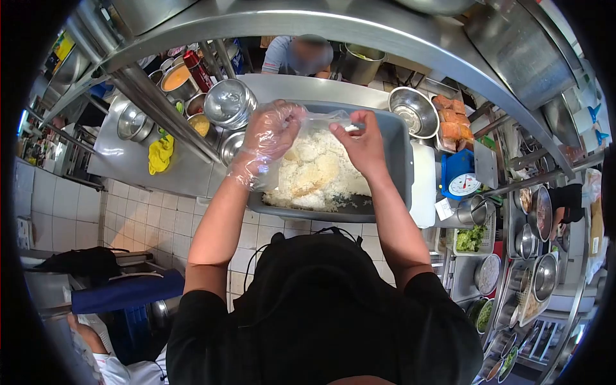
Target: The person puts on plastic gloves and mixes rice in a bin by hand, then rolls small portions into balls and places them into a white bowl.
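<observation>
My left hand [273, 131] wears a clear plastic glove, its fingers closed at the left side of a grey tub [401, 154]. Across from it my bare right hand [364, 144] pinches the edge of a clear plastic bag or glove [326, 119], which stretches between both hands. Beneath them the tub holds a heap of white, crumbly, rice-like food [311, 173] with a yellowish patch. Whether my left fingers also grip the plastic is hard to make out.
A steel bowl [414, 112] and a tray of orange-brown blocks [453, 119] stand right of the tub, near a blue scale [459, 173]. Steel bowls [230, 104] and a yellow cloth [160, 154] lie left. A person [298, 56] is across the counter. A steel shelf [308, 24] runs overhead.
</observation>
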Demonstrator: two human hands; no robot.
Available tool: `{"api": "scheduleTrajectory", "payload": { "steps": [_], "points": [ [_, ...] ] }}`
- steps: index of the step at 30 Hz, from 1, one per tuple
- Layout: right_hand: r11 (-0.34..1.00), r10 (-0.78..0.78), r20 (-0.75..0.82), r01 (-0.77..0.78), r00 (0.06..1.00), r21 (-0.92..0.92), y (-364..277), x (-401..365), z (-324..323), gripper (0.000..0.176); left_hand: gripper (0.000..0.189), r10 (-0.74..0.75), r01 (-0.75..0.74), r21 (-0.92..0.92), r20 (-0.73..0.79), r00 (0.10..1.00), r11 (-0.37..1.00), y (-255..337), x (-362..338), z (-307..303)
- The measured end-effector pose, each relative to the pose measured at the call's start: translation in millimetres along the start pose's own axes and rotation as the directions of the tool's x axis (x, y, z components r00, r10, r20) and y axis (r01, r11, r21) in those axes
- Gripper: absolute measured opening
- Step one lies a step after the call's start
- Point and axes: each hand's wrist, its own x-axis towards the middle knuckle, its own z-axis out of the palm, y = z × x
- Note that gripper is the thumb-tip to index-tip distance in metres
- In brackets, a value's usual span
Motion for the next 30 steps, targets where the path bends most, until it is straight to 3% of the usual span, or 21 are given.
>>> {"api": "scheduleTrajectory", "payload": {
  "steps": [1,2,4,8,10,11,12,13,14,15,16,18,19,21,22,23,25,26,28,29,30],
  "points": [
    [0.969,-0.202,-0.097,0.184,0.975,-0.165,2,-1,3,0.043,0.012,-0.010,0.009,0.024,0.045,0.999,1.000,-4,-2,-1],
    [0.969,-0.202,-0.092,0.185,0.975,-0.163,2,0,4,0.043,0.013,-0.018,0.013,0.049,0.087,0.996,0.999,-7,-2,-3],
    [0.888,-0.398,0.098,0.410,0.912,-0.211,2,5,2,0.039,0.014,-0.017,0.007,0.066,0.152,0.988,0.998,-13,2,-8],
    [0.762,-0.507,0.235,0.559,0.829,-0.328,-5,19,-3,0.033,0.016,0.009,-0.026,0.064,0.264,0.965,0.998,-16,13,-13],
    [0.865,-0.295,0.409,0.424,0.863,-0.270,9,25,-3,0.025,0.019,0.029,-0.040,0.047,0.207,0.978,0.998,-27,21,-12],
    [0.864,-0.295,0.410,0.424,0.863,-0.271,19,29,-3,0.025,0.024,0.053,-0.058,0.029,0.146,0.988,0.998,-33,24,-12],
    [0.967,-0.218,0.350,0.250,0.911,-0.047,25,33,-2,0.021,0.024,0.052,-0.057,0.029,0.144,0.988,0.998,-30,26,-16],
    [0.980,-0.120,0.313,0.062,0.942,0.190,31,35,-5,0.018,0.033,0.037,-0.037,0.003,0.019,0.999,0.999,-28,28,-21],
    [0.980,-0.118,0.315,0.060,0.942,0.189,37,37,-13,0.018,0.043,0.018,-0.021,-0.025,-0.105,0.994,0.999,-26,29,-27],
    [0.962,-0.010,0.320,-0.078,0.948,0.260,33,38,-25,0.016,0.061,-0.053,0.056,0.062,-0.047,0.998,0.997,-31,29,-41],
    [0.921,0.100,0.330,-0.212,0.939,0.327,33,39,-38,0.015,0.061,-0.052,0.055,0.057,-0.044,0.998,0.997,-39,24,-45],
    [0.874,0.072,0.350,-0.228,0.934,0.429,42,38,-54,0.012,0.072,-0.225,0.202,-0.246,-0.070,0.972,0.948,-58,8,-38],
    [0.813,0.076,0.344,-0.258,0.936,0.522,45,36,-59,0.011,0.081,-0.346,0.320,-0.479,0.036,0.938,0.817,-63,-5,-31],
    [0.689,0.088,0.349,-0.310,0.933,0.655,54,30,-69,0.010,0.082,-0.447,0.469,-0.488,0.170,0.879,0.736,-91,-27,-6],
    [0.692,0.097,0.339,-0.308,0.936,0.653,57,24,-75,0.010,0.085,-0.591,0.627,-0.584,0.287,0.754,0.515,-67,-41,8],
    [0.579,0.122,0.304,-0.316,0.945,0.751,59,17,-78,0.008,0.087,-0.687,0.734,-0.631,0.418,0.594,0.250,-39,-56,24],
    [0.375,0.097,0.298,-0.312,0.950,0.873,73,12,-85,0.012,0.092,-0.667,0.805,-0.571,0.538,0.516,0.161,-29,-69,55],
    [0.378,0.106,0.293,-0.311,0.950,0.872,83,9,-88,0.012,0.087,-0.684,0.852,-0.517,0.590,0.429,0.088,-24,-71,71],
    [0.302,0.059,0.266,-0.271,0.962,0.914,89,4,-90,0.019,0.064,-0.625,0.821,-0.570,0.629,0.462,0.033,-34,-85,108],
    [0.305,0.067,0.261,-0.269,0.963,0.914,94,1,-93,0.019,0.064,-0.621,0.824,-0.566,0.636,0.457,0.027,-45,-90,121],
    [0.300,0.067,0.250,-0.258,0.966,0.918,97,-2,-96,0.022,0.050,-0.590,0.809,-0.582,0.624,0.512,0.087,-48,-90,129]
  ]
}}
